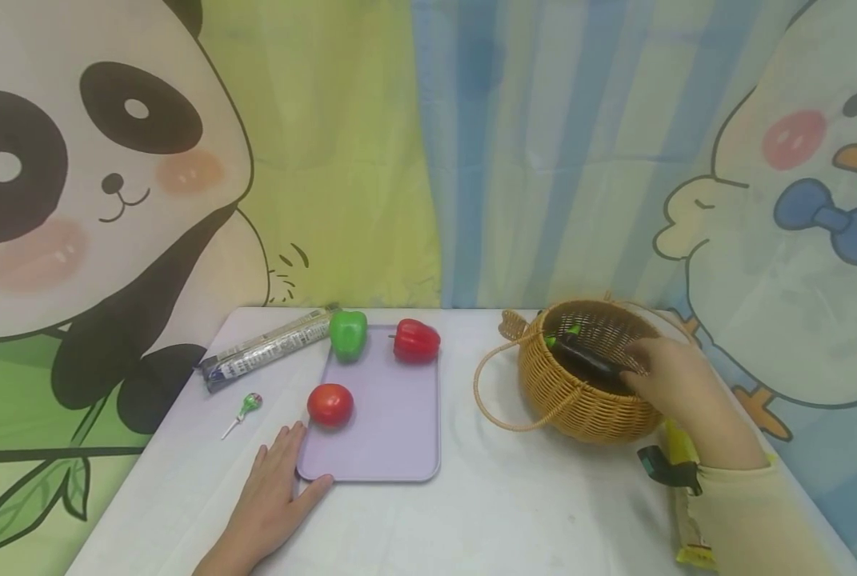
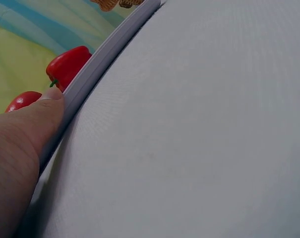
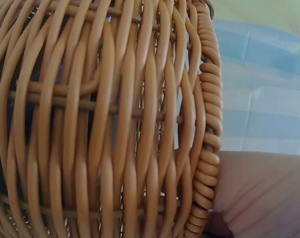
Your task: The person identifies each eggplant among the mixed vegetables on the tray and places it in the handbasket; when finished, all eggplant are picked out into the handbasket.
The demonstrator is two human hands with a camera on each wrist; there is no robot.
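Observation:
My right hand (image 1: 669, 376) reaches over the rim of a wicker basket (image 1: 594, 420), its fingers gripping the near end of a dark eggplant (image 1: 586, 360). The eggplant lies slanted inside the basket, green stem toward the left rim. In the right wrist view the basket's woven side (image 3: 105, 124) fills most of the picture and hides the fingers. My left hand (image 1: 273, 488) rests with fingers spread at the near left corner of a lilac tray (image 1: 392, 440), thumb on its edge. The tray bears a tomato (image 1: 330, 406), a green bell pepper (image 1: 348, 335) and a red bell pepper (image 1: 417, 342).
A long silver packet (image 1: 270, 350) lies at the back left, with a lollipop (image 1: 250, 403) in front of it. Partly under my right forearm is a yellow packet (image 1: 694, 552). The basket's handle (image 1: 496, 416) hangs out on its left side. A printed curtain (image 1: 428, 160) stands behind the table.

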